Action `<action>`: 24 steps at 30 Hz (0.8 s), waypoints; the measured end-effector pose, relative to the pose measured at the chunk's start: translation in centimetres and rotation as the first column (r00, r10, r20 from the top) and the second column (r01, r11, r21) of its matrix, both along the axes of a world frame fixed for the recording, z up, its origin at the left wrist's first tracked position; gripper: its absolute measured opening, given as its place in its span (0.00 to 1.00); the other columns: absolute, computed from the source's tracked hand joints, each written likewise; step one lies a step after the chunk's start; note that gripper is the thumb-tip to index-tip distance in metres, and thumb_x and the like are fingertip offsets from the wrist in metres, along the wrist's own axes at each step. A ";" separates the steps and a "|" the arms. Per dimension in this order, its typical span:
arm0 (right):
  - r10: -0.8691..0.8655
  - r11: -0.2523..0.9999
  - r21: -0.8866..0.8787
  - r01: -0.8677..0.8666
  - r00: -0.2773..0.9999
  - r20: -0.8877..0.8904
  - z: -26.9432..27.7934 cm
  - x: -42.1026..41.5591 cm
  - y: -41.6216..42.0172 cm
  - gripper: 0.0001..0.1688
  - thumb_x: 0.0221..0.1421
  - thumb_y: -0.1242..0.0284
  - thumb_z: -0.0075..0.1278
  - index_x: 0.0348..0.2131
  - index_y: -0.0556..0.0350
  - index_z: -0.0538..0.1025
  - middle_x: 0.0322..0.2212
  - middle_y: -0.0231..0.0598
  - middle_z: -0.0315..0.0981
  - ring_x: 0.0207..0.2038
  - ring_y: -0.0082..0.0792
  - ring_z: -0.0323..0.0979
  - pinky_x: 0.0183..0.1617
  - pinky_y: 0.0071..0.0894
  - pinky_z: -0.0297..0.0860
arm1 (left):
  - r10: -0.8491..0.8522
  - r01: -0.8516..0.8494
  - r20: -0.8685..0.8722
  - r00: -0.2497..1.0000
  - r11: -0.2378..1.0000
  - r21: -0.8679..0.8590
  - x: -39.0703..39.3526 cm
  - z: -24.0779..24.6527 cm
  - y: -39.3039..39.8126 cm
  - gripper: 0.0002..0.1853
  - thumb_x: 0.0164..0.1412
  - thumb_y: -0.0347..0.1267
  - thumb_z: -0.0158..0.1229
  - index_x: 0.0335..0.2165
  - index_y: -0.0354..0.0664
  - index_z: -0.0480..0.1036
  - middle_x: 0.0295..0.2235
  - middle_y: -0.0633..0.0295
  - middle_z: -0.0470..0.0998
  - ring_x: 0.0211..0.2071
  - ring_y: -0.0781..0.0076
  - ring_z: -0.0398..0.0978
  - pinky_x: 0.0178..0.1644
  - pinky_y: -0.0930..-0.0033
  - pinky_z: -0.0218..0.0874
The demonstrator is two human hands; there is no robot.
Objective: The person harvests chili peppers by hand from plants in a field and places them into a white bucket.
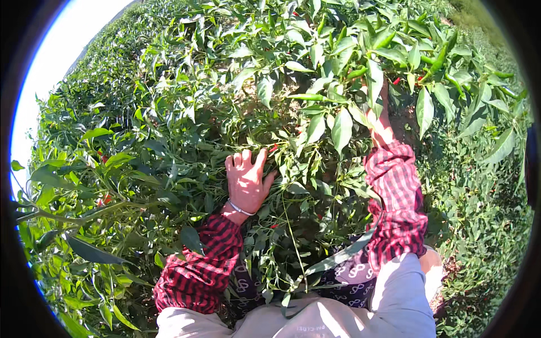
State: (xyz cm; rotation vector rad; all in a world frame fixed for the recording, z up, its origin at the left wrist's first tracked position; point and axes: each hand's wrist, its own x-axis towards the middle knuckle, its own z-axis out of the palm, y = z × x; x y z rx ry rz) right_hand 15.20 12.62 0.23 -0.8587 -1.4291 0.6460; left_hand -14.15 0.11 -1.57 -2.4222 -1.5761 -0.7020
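My left hand [247,182], with a pale bangle [240,208] at the wrist, rests back up on the chilli plants. Its fingers are spread and bent over thin stems, the thumb is held apart, and nothing shows in its grasp. A small red chilli [273,148] lies just beyond the index fingertip. My right hand [379,120] reaches forward into a taller chilli plant. Leaves cover its fingers, so whatever they touch is hidden. Around it hang green chillies [357,73] and large leaves [342,130]. A red chilli [396,80] shows just right of it.
Dense chilli foliage [139,105] surrounds me. A leafy branch [84,219] juts in from the left, near red fruit [104,200]. A long stem [293,236] rises before my patterned trousers [351,291]. Beside my right sleeve sits a pale rounded object [432,272], partly hidden.
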 end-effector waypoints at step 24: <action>-0.161 0.974 -0.118 0.193 0.958 0.236 -1.5 -11.1 -6.1 0.15 0.49 0.80 0.44 0.40 0.60 0.72 0.39 0.47 0.70 0.42 0.45 0.68 0.45 0.36 0.67 | 0.313 -0.255 0.426 0.849 0.948 -0.188 -5.8 -3.0 6.4 0.27 0.43 0.36 0.61 0.42 0.35 0.67 0.38 0.49 0.71 0.42 0.49 0.68 0.46 0.52 0.56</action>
